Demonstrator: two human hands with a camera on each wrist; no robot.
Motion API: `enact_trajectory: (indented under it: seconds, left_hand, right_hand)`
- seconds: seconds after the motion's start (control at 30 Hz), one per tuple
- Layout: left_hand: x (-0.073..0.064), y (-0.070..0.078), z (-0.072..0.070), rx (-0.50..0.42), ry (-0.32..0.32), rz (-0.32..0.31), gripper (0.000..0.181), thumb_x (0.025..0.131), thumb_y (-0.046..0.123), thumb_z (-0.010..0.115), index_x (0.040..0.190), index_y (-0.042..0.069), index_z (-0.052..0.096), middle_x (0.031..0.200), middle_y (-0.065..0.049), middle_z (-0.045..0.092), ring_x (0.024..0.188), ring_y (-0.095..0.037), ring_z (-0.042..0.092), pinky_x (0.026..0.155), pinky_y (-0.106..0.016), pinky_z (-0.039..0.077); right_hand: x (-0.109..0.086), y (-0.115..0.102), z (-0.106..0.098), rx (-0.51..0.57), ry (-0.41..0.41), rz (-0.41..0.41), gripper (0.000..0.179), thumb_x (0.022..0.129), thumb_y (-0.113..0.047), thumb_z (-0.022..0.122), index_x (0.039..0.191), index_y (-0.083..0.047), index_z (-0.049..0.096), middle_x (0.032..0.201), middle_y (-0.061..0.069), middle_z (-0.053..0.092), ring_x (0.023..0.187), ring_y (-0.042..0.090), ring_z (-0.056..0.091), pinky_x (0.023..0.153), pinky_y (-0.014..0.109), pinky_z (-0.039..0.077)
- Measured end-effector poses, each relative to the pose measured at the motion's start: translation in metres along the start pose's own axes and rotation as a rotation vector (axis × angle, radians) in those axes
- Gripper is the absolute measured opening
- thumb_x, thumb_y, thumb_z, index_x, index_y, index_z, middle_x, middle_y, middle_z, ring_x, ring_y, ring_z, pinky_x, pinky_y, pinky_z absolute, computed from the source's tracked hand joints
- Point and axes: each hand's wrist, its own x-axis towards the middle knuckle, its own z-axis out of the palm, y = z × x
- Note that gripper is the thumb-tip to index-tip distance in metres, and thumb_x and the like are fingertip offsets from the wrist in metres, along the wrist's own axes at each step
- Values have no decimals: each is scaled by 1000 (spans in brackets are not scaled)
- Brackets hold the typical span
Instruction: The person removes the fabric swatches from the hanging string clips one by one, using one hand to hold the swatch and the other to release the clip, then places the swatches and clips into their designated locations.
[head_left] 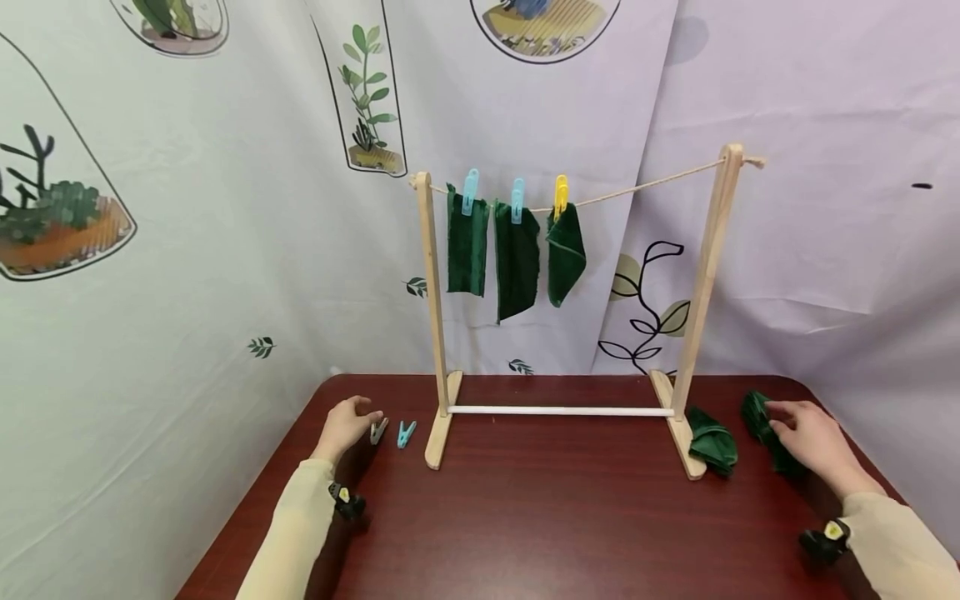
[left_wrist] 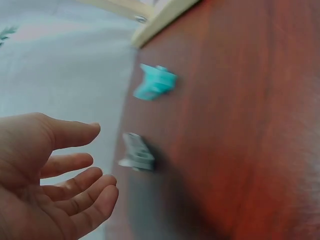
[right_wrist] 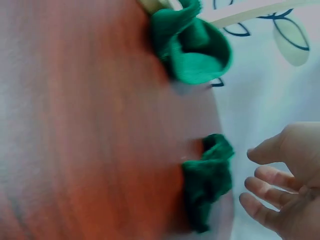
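Three green cloths (head_left: 517,271) hang from the slanting rope (head_left: 645,187) of a wooden drying rack (head_left: 561,410), two under blue clothespins (head_left: 517,201) and one, folded askew, under a yellow clothespin (head_left: 560,196). Left of the rack, the left hand (head_left: 347,427) is relaxed and empty beside a grey clothespin (left_wrist: 137,151); a blue clothespin on the table (head_left: 406,434) lies between that and the rack's left foot. Right of the rack, the right hand (head_left: 813,440), fingers loosely parted and gripping nothing, is beside a crumpled green cloth (right_wrist: 207,180); another crumpled cloth (head_left: 712,442) lies against the rack's right foot. A careless brush could knock the grey clothespin off the table edge, and tugging the cloth by the foot might jolt the rack. Single pins could let the hung cloths slip. Beneath the rack is a glossy red-brown table (head_left: 555,517); behind it, creased pale fabric (head_left: 262,208) printed with plants covers the wall.
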Motion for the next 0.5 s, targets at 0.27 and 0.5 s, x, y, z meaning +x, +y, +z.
enact_trajectory:
  seconds: [0.27, 0.5]
  left_hand:
    - [3, 24, -26, -36, 52, 55, 48, 101, 27, 62, 137, -5, 55, 125, -27, 61, 109, -41, 61, 85, -53, 52]
    - [1, 46, -44, -37, 81, 93, 48, 103, 31, 61, 139, 0, 56, 121, -23, 64, 110, -39, 61, 87, -53, 51]
  right_hand:
    - [11, -22, -19, 67, 55, -11, 35, 99, -2, 57, 130, 14, 55, 125, 42, 45, 99, 55, 53, 70, 62, 45]
    - [16, -46, -36, 86, 122, -43, 35, 102, -6, 56, 132, 11, 57, 128, 38, 48, 99, 53, 56, 74, 64, 44]
